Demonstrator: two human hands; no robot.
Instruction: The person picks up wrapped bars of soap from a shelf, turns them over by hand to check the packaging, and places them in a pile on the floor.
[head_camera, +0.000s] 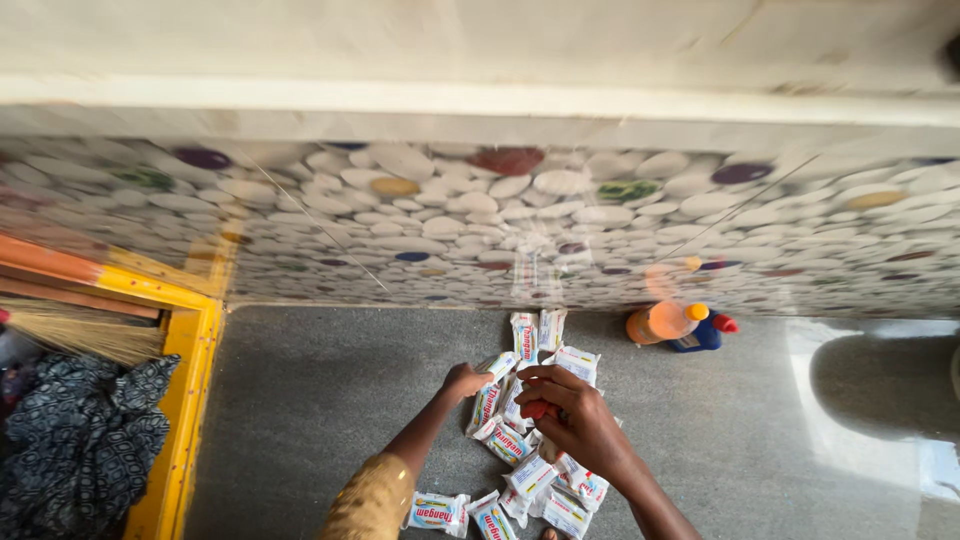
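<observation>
Several small white wrapped packets (523, 462) with red and blue print lie in a loose heap on a grey stone floor. My left hand (466, 380) is closed around one white packet (497, 366) at the top left of the heap. My right hand (577, 408) hovers over the middle of the heap with fingers curled around a small red object (539, 409). Two more packets (437, 513) lie apart at the bottom, beside my left sleeve.
An orange bottle (660, 322) and a blue bottle with a red cap (702, 335) lie by the glossy pebble-pattern wall (450, 220). A yellow frame (183, 400), a broom (70, 335) and a dark patterned cloth (80, 440) are at the left.
</observation>
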